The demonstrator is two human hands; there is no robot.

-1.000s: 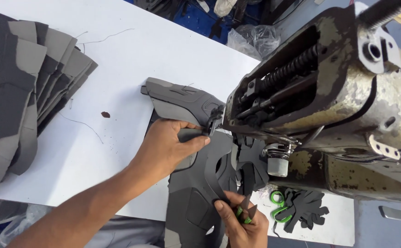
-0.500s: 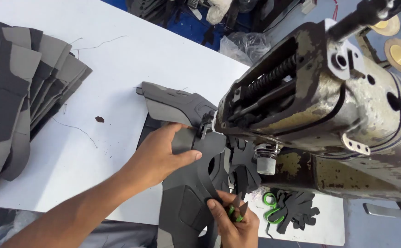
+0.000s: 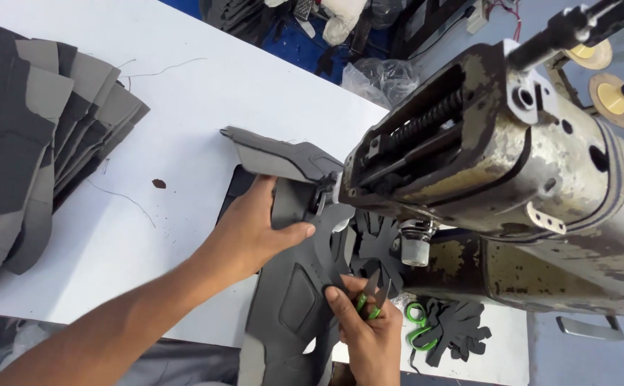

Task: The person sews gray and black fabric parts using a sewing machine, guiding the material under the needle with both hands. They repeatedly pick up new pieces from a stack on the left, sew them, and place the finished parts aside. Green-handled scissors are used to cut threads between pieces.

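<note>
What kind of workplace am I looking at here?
Most likely a sewing workshop, perhaps for shoe uppers: a worn industrial sewing machine, a stack of cut grey pieces on the white table, and green-handled thread snips in the right hand.

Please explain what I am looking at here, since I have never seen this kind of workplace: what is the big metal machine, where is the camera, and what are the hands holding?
The camera sits on the worker's head and looks down at their own hands. The large worn metal body is an industrial sewing machine standing on a white table. The left hand presses a dark grey cut piece flat near the needle area. The right hand holds small green-handled snips at that piece's edge. A stack of grey cut pieces lies at the far left. Green-handled scissors rest on small dark scraps under the machine.
</note>
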